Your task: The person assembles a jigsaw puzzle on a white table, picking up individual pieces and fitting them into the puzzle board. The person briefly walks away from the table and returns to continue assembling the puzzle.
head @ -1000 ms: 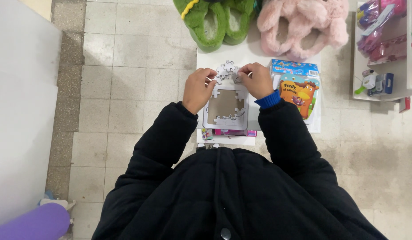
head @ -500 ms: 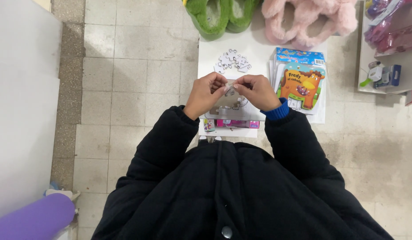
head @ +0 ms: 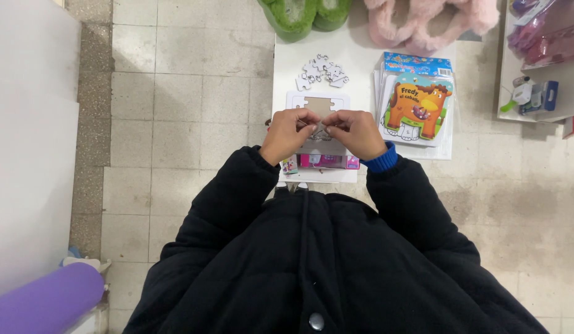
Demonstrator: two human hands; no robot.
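Small pale jigsaw pieces [head: 319, 130] are pinched between the fingertips of both hands, held just above a white cardboard puzzle tray [head: 318, 104] with a brown cut-out centre, near the middle of a small white table [head: 361, 52]. The left hand [head: 288, 133] and right hand [head: 357, 132] are curled closed and meet fingertip to fingertip, seemingly pressing the pieces together in the air over the tray; how many pieces they grip cannot be told. A loose heap of white jigsaw pieces [head: 322, 69] lies beyond the tray, toward the table's far edge, within easy reach. At the near edge, partly under the wrists, sits a flat pink box [head: 327, 161]. Along the right edge lies a stack of wrapped puzzle packs, the top one showing an orange cartoon animal [head: 417, 106]. Past the far edge rest fluffy green slippers [head: 302, 13] and fluffy pink slippers [head: 423, 21]. A white shelf with small packaged goods [head: 537, 68] stands to the right, a purple roll [head: 42, 303] lies at the lower left, and a grey tiled floor [head: 175, 93] surrounds the table. The black padded jacket [head: 311, 260] fills the foreground, its sleeves hiding the near edge.
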